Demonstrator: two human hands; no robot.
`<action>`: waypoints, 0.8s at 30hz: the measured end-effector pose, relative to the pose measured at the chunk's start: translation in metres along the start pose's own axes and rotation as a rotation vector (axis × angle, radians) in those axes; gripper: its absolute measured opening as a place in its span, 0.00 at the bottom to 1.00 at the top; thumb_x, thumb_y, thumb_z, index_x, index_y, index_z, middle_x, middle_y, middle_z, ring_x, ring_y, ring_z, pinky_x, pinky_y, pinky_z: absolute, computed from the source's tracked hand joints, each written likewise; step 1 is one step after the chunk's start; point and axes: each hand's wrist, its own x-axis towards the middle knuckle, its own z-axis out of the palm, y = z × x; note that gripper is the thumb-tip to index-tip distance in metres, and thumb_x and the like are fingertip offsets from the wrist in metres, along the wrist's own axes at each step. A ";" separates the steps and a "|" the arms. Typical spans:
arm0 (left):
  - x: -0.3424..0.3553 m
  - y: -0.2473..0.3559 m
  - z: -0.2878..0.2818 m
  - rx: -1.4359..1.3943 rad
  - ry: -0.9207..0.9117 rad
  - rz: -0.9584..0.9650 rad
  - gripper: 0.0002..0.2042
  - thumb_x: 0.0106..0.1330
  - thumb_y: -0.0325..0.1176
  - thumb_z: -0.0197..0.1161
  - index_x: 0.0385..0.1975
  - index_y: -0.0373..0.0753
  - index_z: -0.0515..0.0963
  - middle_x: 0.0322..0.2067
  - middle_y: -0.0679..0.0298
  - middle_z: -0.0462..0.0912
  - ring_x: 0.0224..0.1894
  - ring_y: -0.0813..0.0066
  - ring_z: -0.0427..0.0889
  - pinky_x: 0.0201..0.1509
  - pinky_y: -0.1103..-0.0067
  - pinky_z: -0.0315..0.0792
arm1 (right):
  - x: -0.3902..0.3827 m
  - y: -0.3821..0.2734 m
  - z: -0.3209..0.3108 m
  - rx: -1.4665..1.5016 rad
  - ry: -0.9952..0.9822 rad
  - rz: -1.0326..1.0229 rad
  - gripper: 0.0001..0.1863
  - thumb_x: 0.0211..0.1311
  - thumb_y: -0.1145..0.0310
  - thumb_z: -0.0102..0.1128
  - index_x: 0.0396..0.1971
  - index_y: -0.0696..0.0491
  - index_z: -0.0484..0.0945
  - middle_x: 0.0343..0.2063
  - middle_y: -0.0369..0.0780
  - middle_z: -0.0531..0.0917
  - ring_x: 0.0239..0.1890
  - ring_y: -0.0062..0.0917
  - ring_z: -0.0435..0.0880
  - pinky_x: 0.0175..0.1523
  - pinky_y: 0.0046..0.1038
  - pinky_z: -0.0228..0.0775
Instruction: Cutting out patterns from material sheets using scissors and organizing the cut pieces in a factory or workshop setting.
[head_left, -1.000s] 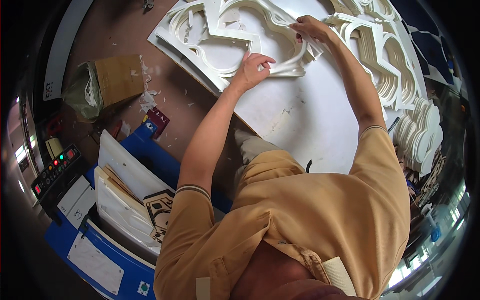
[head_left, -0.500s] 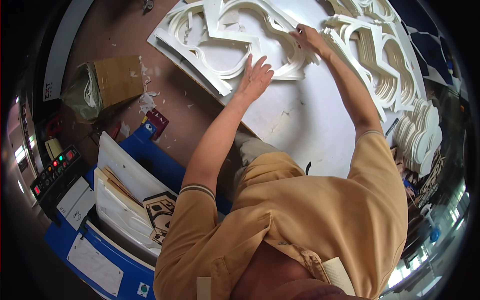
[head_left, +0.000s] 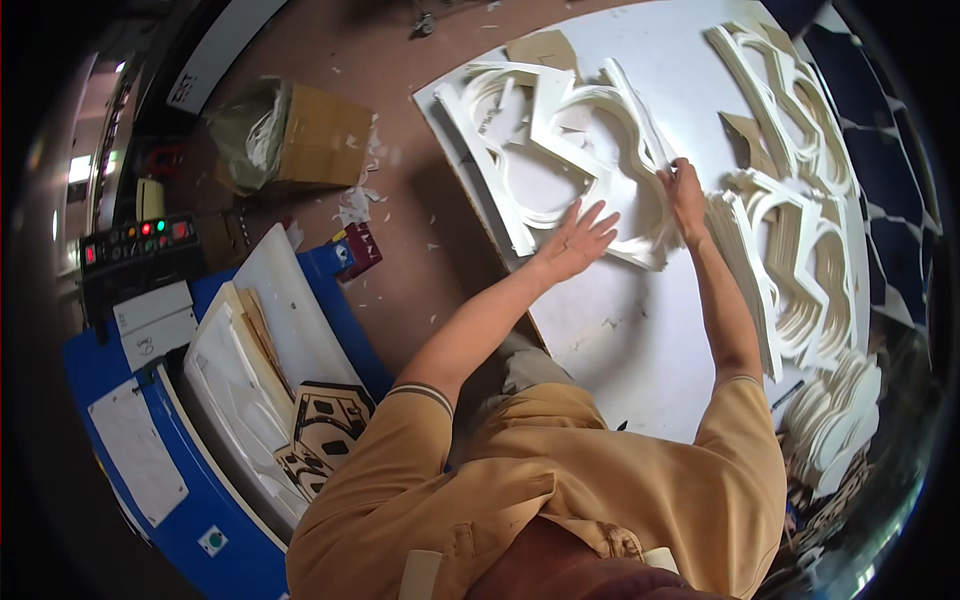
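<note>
A loose stack of white, thin cut-out frames with curved and angular openings lies on the white tabletop near its left edge. My left hand is spread open on or just over the lower part of these frames. My right hand is closed on the right-hand strip of the same frames, its fingertips partly hidden. To its right stand thicker stacks of similar white frames, and another bundle lies behind them.
A cardboard box with a plastic bag sits on the scrap-littered floor. At left is a blue machine with a control panel and leaning boards. Brown card pieces lie at the table's back, stacked white cut-outs at lower right.
The view has swung, so the table sits lower and further right. My left fingers, curled a second ago, are now spread out. My right hand is still at the right side of the frames.
</note>
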 end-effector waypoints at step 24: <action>0.000 -0.271 0.039 -0.636 0.254 -1.473 0.32 0.63 0.29 0.63 0.63 0.26 0.55 0.58 0.39 0.65 0.55 0.41 0.74 0.61 0.58 0.70 | 0.233 -0.217 0.208 -0.378 -0.102 -0.807 0.11 0.65 0.72 0.57 0.45 0.59 0.74 0.41 0.48 0.80 0.41 0.42 0.80 0.47 0.41 0.73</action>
